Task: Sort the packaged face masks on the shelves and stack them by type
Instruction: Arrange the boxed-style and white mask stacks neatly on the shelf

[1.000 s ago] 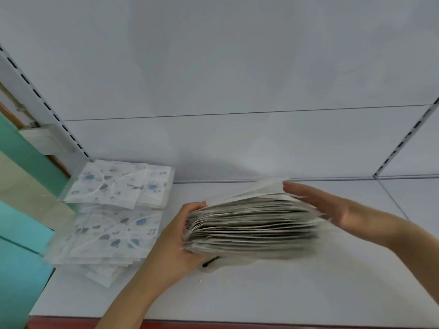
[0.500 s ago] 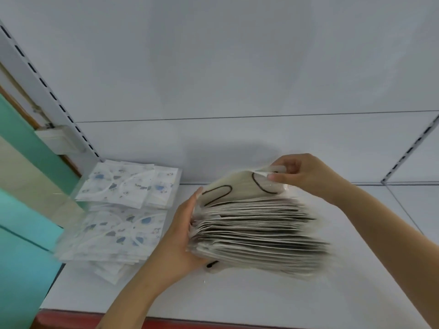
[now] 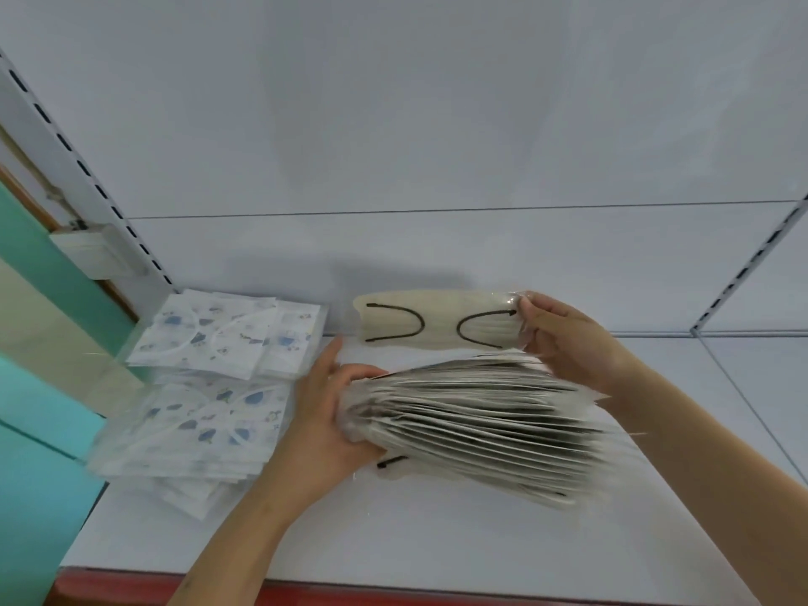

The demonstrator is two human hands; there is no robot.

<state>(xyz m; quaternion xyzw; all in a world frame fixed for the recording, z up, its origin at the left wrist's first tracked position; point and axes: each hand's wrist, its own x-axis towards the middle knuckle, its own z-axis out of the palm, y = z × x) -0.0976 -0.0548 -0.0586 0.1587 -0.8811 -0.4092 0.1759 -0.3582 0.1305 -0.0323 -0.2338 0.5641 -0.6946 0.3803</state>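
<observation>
At the shelf's (image 3: 437,540) left end lie two piles of printed masks (image 3: 227,334). Next, the left hand (image 3: 325,413) grips the beige stack's (image 3: 472,422) end on the shelf; the right hand (image 3: 564,338) pinches one beige mask (image 3: 437,321) lifted just above the stack.

You look at a white back panel (image 3: 393,124) with a thin seam running level across it. A slotted upright (image 3: 87,168) slants down on your left, its dark slots in a row, and another upright (image 3: 752,264) slants on your right. Beside the left upright a small white bracket (image 3: 94,251) sticks out. Left of that you see a teal panel (image 3: 30,430) and a beige strip (image 3: 52,343), with a brown edge between them and the upright. Along the near rim runs a red edge (image 3: 393,594).
</observation>
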